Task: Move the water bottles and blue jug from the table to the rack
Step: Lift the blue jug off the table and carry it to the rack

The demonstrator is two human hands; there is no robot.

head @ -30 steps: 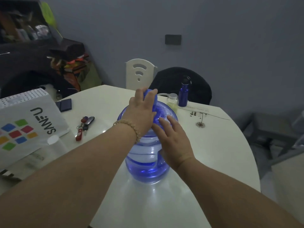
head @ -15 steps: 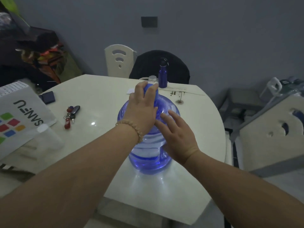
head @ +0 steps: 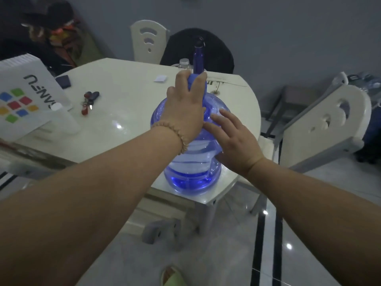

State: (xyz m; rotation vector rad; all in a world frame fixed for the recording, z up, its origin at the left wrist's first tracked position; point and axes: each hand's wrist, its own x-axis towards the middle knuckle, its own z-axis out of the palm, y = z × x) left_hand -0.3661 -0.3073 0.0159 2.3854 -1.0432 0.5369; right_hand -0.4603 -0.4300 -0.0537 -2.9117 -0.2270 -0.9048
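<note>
A large translucent blue jug (head: 192,174) stands upright at the near right edge of the white table (head: 127,104). My left hand (head: 185,108) grips the jug's blue cap and neck from above. Flat against the jug's right shoulder lies my right hand (head: 233,139), its fingers straight. A slim dark blue bottle (head: 198,58) stands at the table's far edge, partly hidden behind my left hand. Beside it shows the cap of a small clear bottle (head: 184,62).
Keys (head: 89,102), a dark wallet (head: 62,81), a paper slip (head: 160,78) and a white printed bag (head: 22,96) lie on the table. White chairs stand at the back (head: 147,41) and right (head: 329,120); a dark-draped chair (head: 218,50) is behind the bottles. Tiled floor lies below.
The view has shifted back and to the right, so the jug now appears at the table's near edge. Both hands stay on the jug, the left still round its cap.
</note>
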